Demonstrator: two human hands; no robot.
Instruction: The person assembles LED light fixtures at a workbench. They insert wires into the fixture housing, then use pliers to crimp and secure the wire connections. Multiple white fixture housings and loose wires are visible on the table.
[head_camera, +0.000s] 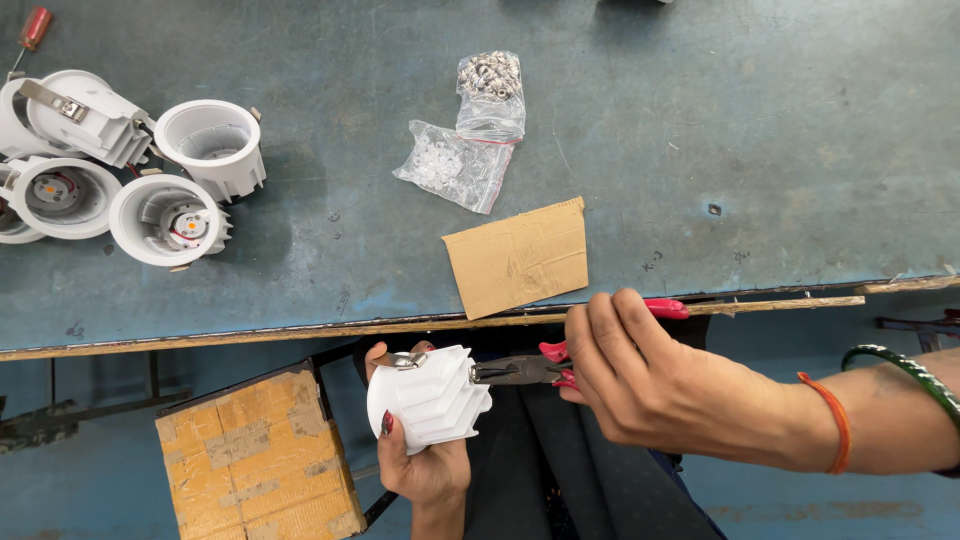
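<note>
My left hand (425, 455) holds a white finned lamp housing (430, 398) below the table's front edge, with a metal spring clip (400, 360) at its top. My right hand (650, 385) grips red-handled pliers (540, 370). The pliers' dark jaws touch the housing's right side. A thin orange band and a green bangle sit on my right wrist.
On the blue-grey table (700, 130), several white lamp housings (165, 215) cluster at the far left. Two small clear bags of parts (470, 130) lie in the middle, with a cardboard piece (517, 257) near the front edge. A taped cardboard box (255, 460) stands below at the left.
</note>
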